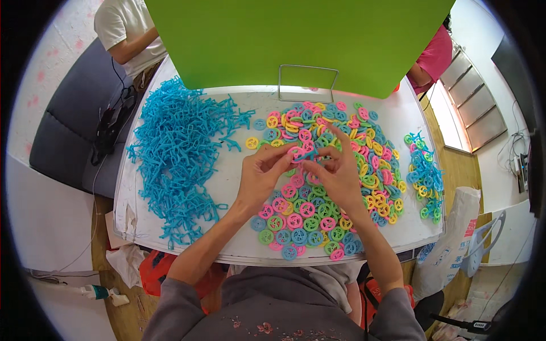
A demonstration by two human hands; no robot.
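My left hand (pixel 263 175) pinches a pink plastic wheel (pixel 295 154) between thumb and fingers, above the middle of the table. Against that wheel, my right hand (pixel 340 177) has its thumb and index finger closed on a small blue plastic frame piece (pixel 310 154). The two parts touch; the fingers hide how they fit together. Below and around both hands spreads a heap of spoked wheels (pixel 307 210) in pink, green, yellow and blue. To the left lies a big tangled heap of blue frame pieces (pixel 176 153).
The white table (pixel 232 170) has a smaller pile of blue pieces with wheels (pixel 425 176) at its right edge. A green panel (pixel 296 45) with a wire stand (pixel 308 66) rises at the far side. One person sits far left, another far right. A plastic sack (pixel 449 244) stands at right.
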